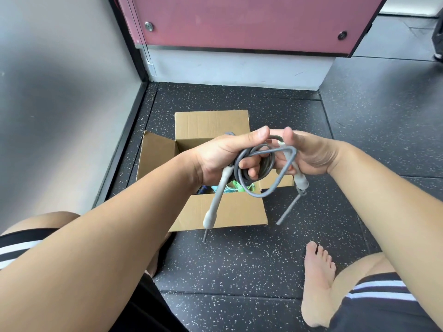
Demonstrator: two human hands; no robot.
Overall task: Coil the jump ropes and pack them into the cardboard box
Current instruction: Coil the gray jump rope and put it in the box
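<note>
Both arms reach over the cardboard box (223, 212); left hand (225, 156) grips the coiled grey jump rope (254, 161), right hand (309, 154) pinches a loop.

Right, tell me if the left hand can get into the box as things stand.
Probably yes: the left hand sits just above the box, flaps open, nothing between, though it grips the grey rope.

Grey jump rope cord (254, 156): smooth, matt plastic. Its handles (217, 200): paler, matt. Brown cardboard box (230, 212): plain, matt; black speckled floor (239, 259): grainy.
</note>
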